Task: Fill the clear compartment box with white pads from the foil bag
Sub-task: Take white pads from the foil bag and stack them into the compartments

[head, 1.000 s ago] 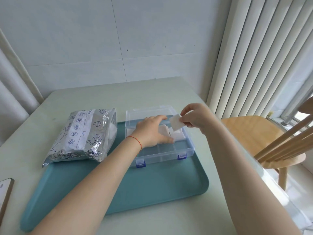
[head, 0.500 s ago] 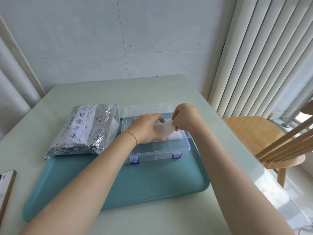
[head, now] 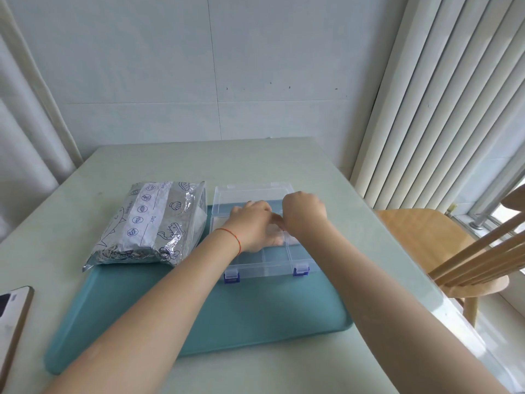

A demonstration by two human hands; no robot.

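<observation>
Left hand (head: 252, 227): I am seeing it lying over the rear middle of the clear compartment box (head: 262, 237), knuckles toward me, with a red thread (head: 233, 237) around the wrist; the fingertips are hidden behind the hand itself, so I cannot tell whether they are pinching anything.
Right hand (head: 304, 213): it is hovering at the box's rear right, fingers curled down and away from the camera; the tips are out of sight, so I cannot tell its grip either.
White pads (head: 220, 224): I am making out pale material in the rear left compartment and a blurred white patch between the two hands; how many there are is not readable.
Box details: its lid is standing open toward the wall, two blue latches (head: 232, 275) are showing on the near edge, and the front compartments are looking bare through the plastic.
Foil bag (head: 154, 223): it is lying left of centre in the frame, just beside the box, partly on the teal tray (head: 227, 314) and partly on the table (head: 184, 160).
Cut off: a phone (head: 14, 317) is running off the lower left edge; a wooden chair (head: 426, 237) is leaving the right edge.
</observation>
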